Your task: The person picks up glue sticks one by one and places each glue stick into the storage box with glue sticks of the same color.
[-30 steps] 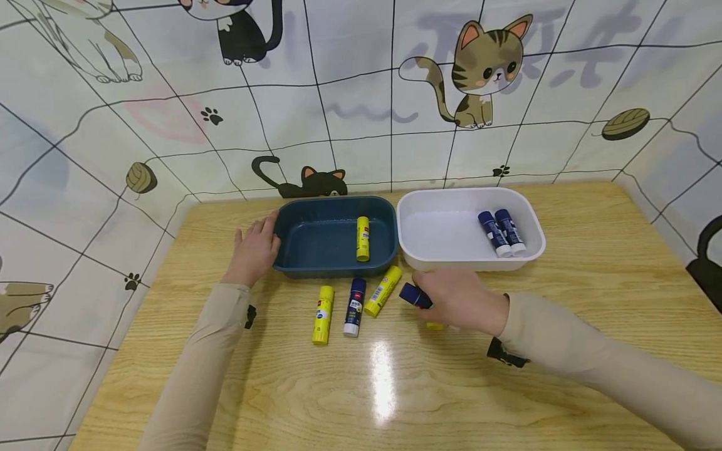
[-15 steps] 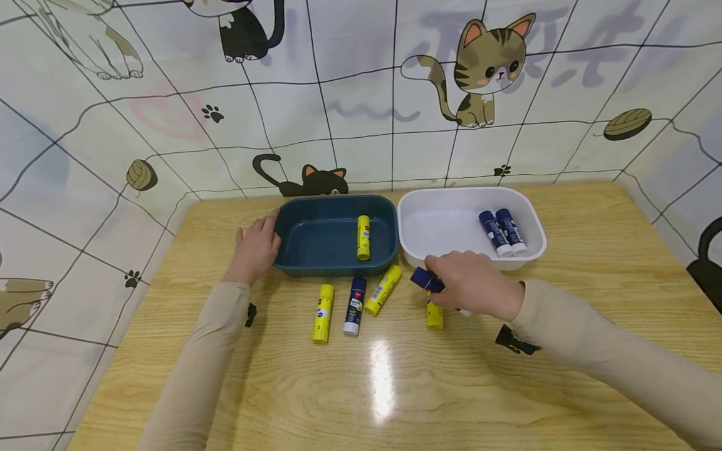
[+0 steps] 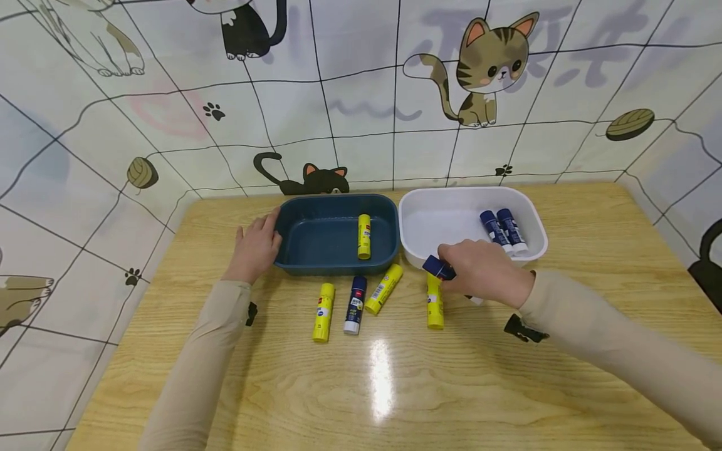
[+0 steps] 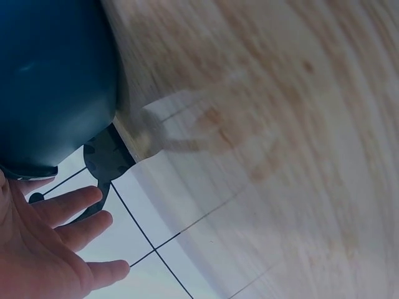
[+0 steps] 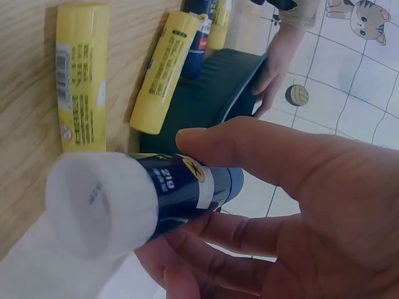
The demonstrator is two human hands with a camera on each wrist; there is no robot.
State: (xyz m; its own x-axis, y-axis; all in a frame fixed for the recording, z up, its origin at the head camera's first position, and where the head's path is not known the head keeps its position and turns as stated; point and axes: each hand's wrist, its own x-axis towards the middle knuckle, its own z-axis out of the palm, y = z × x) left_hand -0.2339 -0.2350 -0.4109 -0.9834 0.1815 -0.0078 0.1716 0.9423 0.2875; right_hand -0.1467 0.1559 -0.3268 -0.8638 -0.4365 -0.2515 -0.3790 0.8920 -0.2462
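My right hand holds a navy glue stick with a white base, pinched between thumb and fingers in the right wrist view. It is over the front rim of the white bin. Just below lies a yellow glue stick on the table. My left hand touches the left end of the dark blue bin; in the left wrist view its fingers are spread loosely by the rim. One yellow glue stick lies inside the blue bin, and two navy glue sticks inside the white one.
In front of the blue bin lie a yellow glue stick, a navy one and a slanted yellow one on the wooden table. A cat-print cloth stands upright behind the bins.
My right hand has lifted the navy glue stick and carried it up and right toward the white bin, uncovering the yellow glue stick beneath. The left hand stays in place.
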